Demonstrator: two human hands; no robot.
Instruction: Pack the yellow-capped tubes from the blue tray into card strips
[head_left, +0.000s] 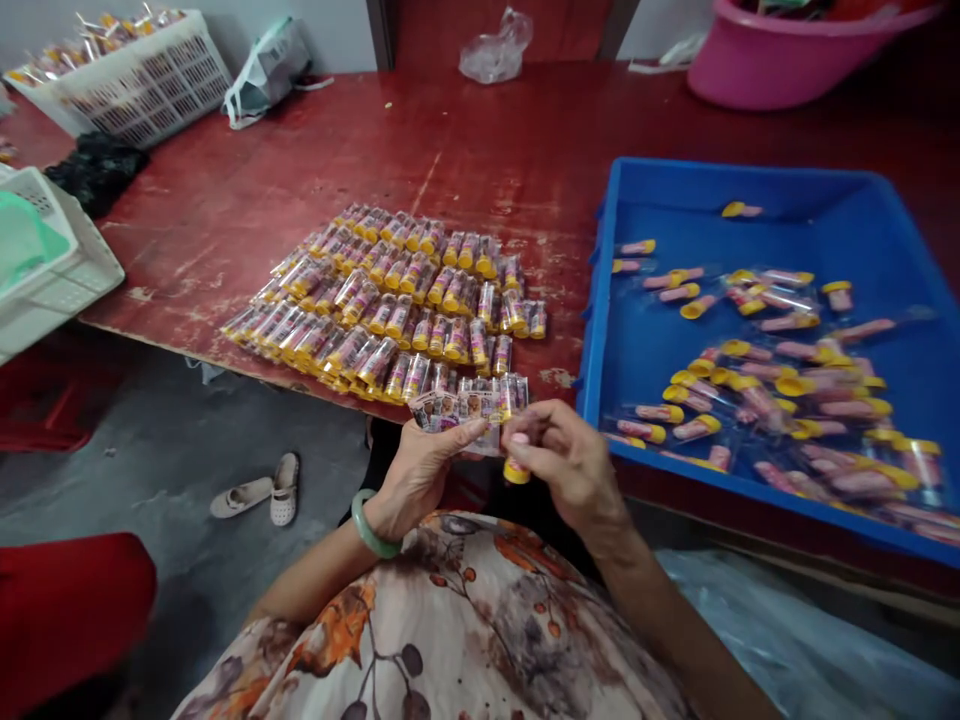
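My left hand (427, 455), with a green bangle at the wrist, grips a printed clear plastic strip (469, 405) at the table's front edge, its thumb lying on top. Several small tubes sit upright along the strip's far side. Between the thumb and fingers of my right hand (566, 455) is a small tube with a yellow cap (516, 468), held just right of the strip. Whether it touches the strip I cannot tell. Beyond both hands lie packed rows of yellow-capped tubes (390, 300) in clear wrapping.
A blue tray (600, 330) with loose pink, yellow-capped tubes stands on the red table (315, 140) at right. White baskets (172, 80) are at left, beside a black bag (97, 170). A pink tub (787, 60) and a clear bag (496, 48) stand behind. Shoes (283, 490) lie on the floor.
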